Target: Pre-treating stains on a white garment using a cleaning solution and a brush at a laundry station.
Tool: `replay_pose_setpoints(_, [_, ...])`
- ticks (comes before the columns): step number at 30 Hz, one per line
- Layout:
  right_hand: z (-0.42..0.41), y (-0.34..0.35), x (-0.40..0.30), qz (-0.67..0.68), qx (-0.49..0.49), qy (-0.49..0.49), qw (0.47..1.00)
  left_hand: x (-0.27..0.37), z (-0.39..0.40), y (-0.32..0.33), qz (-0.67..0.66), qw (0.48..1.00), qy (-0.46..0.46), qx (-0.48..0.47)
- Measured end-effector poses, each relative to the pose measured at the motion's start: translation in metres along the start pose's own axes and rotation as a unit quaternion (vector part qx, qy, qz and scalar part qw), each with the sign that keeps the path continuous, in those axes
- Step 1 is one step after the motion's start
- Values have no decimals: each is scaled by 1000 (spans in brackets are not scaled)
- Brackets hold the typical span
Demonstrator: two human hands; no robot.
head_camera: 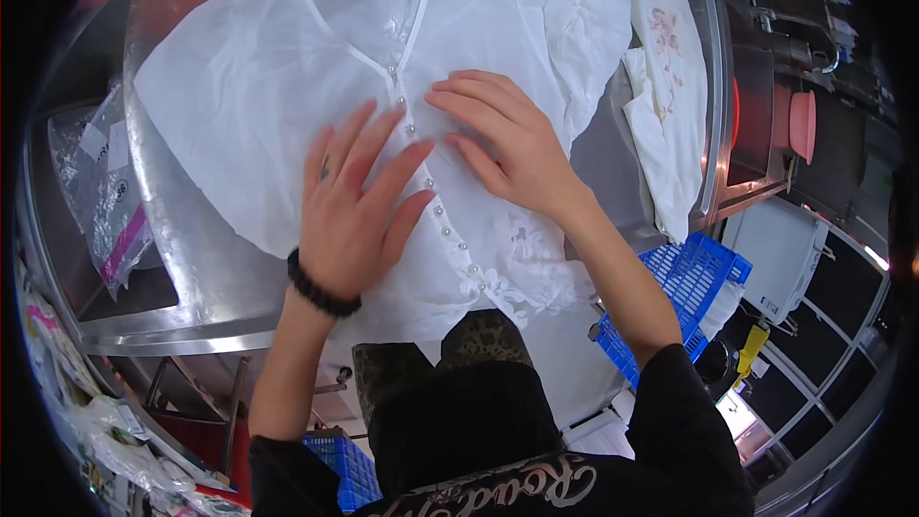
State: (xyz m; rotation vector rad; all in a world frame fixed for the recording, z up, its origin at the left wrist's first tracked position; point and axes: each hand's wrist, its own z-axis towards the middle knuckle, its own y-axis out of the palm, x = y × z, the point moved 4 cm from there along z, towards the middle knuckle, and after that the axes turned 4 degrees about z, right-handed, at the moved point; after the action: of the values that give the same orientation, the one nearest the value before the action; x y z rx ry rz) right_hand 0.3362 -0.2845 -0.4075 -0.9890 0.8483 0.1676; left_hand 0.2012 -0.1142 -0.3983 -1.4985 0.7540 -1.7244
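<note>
A sheer white blouse [244, 86] lies spread over a stainless steel worktop [194, 280]. A V-shaped neckline and a front placket with several pearl-like buttons [439, 211] run down its middle, and lace flowers trim the hem. My left hand [352, 201], slightly blurred, is over the fabric on the left of the placket with its fingers spread; a black band circles the wrist. On the placket's other side, my right hand [510, 136] rests on or just above the cloth, fingers apart, holding nothing. A second white garment [668, 86] with a printed flower pattern lies at the right.
Clear plastic bags [108, 187] lie in a recess at the left. Beside the worktop's right front stands a blue plastic crate [682, 287]; another blue crate [348, 467] is below. A sink basin [754, 100] and pink tub [802, 128] are at the right.
</note>
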Motion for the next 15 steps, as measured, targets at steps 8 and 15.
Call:
replay_pose_setpoints(8, [-10, 10, 30, -44, -48, -49, 997, -35, 9, 19, 94, 994, -5, -60])
replay_pose_setpoints(15, [-14, 6, 32, -26, -85, -82, 993, -35, 10, 19, 89, 994, -8, -66])
